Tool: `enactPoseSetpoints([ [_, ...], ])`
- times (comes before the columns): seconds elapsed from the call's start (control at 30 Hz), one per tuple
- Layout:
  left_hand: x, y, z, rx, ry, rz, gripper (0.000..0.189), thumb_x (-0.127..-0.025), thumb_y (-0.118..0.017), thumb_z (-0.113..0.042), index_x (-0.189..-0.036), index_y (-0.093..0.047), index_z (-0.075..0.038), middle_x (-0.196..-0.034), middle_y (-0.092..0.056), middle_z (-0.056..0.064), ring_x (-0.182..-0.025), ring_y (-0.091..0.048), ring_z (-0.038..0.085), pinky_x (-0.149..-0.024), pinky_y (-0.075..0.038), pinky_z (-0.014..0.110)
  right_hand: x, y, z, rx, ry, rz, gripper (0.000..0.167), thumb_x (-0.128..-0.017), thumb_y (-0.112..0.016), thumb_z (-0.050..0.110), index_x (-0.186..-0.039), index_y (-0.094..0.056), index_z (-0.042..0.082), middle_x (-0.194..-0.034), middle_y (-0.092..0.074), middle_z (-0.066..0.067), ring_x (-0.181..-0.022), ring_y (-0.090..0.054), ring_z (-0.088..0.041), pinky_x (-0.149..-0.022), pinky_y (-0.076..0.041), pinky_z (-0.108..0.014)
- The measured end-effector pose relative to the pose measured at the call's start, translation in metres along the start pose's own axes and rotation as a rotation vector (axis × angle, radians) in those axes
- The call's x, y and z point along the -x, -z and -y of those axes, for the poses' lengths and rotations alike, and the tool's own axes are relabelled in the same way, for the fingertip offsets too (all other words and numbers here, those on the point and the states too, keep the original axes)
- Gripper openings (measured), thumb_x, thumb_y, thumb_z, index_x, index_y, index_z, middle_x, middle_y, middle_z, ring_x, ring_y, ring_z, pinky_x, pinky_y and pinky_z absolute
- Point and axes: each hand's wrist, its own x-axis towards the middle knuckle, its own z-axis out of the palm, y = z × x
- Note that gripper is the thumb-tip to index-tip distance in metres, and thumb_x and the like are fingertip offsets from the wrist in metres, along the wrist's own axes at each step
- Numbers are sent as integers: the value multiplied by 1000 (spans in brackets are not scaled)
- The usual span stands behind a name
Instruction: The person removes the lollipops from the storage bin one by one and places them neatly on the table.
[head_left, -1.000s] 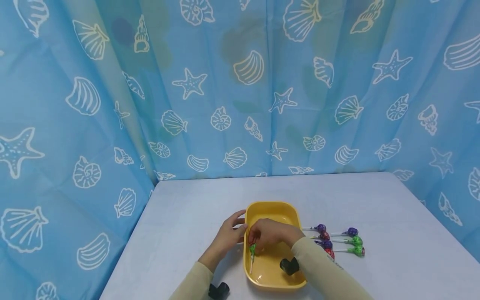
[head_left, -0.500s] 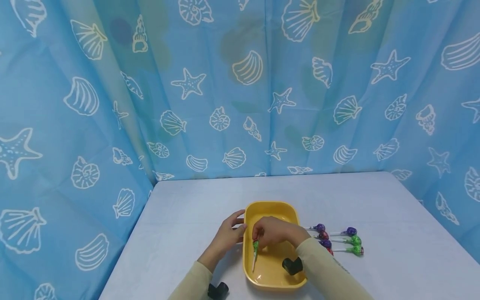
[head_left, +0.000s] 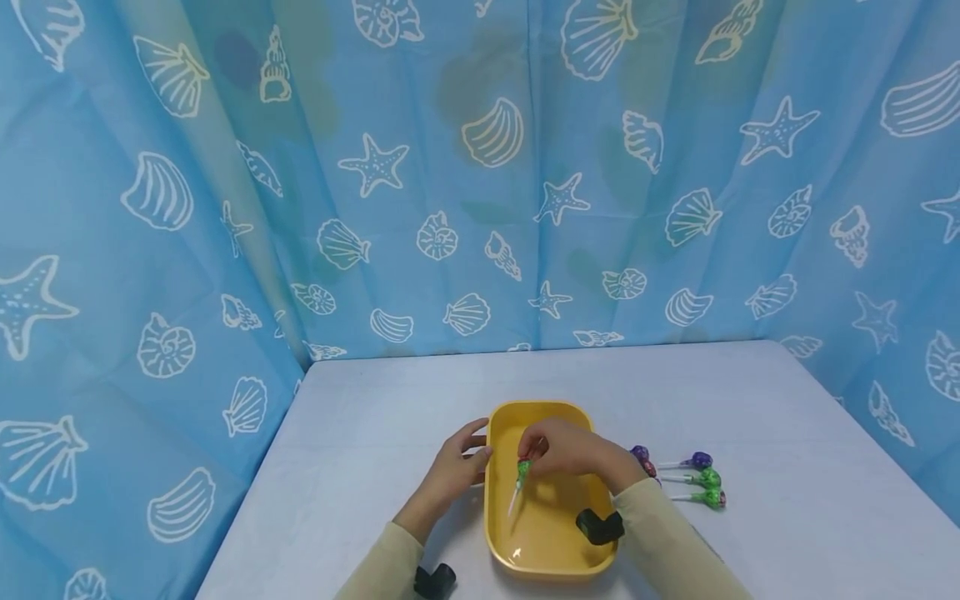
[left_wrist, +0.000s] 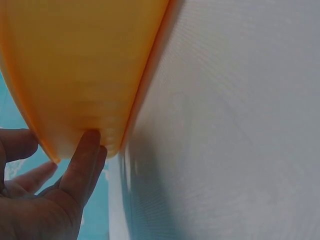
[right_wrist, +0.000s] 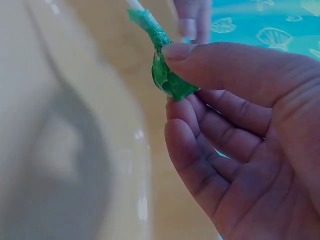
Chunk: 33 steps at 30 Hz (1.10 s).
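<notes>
My right hand (head_left: 567,450) pinches a green-wrapped lollipop (head_left: 522,472) by its candy head, over the yellow tray (head_left: 542,575). The stick slants down and to the left in the head view. Up close in the right wrist view, the thumb presses on the shiny green wrapper (right_wrist: 161,70) and the fingers curl behind it. At the tray's left side is my left hand (head_left: 454,462), fingers spread. In the left wrist view its fingertips rest against the tray's outer wall (left_wrist: 85,75).
Several lollipops lie on the white table (head_left: 397,392) right of the tray, among them a purple one (head_left: 701,460) and a green one (head_left: 712,497). My right forearm partly hides others. A blue shell-print curtain (head_left: 450,167) hangs behind the table.
My right hand has moved right, from the tray's left side toward its middle, carrying the green lollipop. The left hand stays at the tray's left wall.
</notes>
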Motion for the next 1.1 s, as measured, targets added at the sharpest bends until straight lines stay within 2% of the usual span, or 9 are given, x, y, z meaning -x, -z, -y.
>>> enactPoseSetpoints([
  [0.27, -1, -1, 0, -1, 23, -5, 52, -102, -60, -9, -152, -46, -11, -138, -56, 23, -116, -64, 38, -81, -64, 38, 17, 11, 5, -62, 40, -117, 18, -80, -82, 10, -94, -70, 8, -83, -66, 4, -77, -59, -15, -71, -57, -26],
  [0.57, 0, 0, 2, 33, -2, 14, 52, -102, -58, -6, -152, -44, -7, -136, -56, 24, -113, -65, 38, -82, -64, 39, 34, 12, 2, -81, 25, -242, 20, -82, -83, 14, -96, -70, 8, -86, -66, 3, -79, -60, -17, -72, -57, -26],
  [0.8, 0, 2, 0, 40, -10, 29, 53, -103, -58, -9, -153, -43, -7, -137, -55, 24, -114, -65, 37, -83, -64, 39, 49, 12, 3, -91, -59, -346, 22, -83, -83, 16, -99, -71, 7, -87, -65, 2, -81, -60, -17, -73, -58, -26],
  [1.1, 0, 3, 1, 44, -24, 41, 52, -103, -57, -8, -153, -42, -6, -137, -55, 25, -113, -65, 37, -83, -63, 39, 63, 14, -2, -89, -116, -408, 25, -84, -83, 19, -102, -71, 7, -89, -65, 1, -81, -60, -17, -74, -59, -25],
])
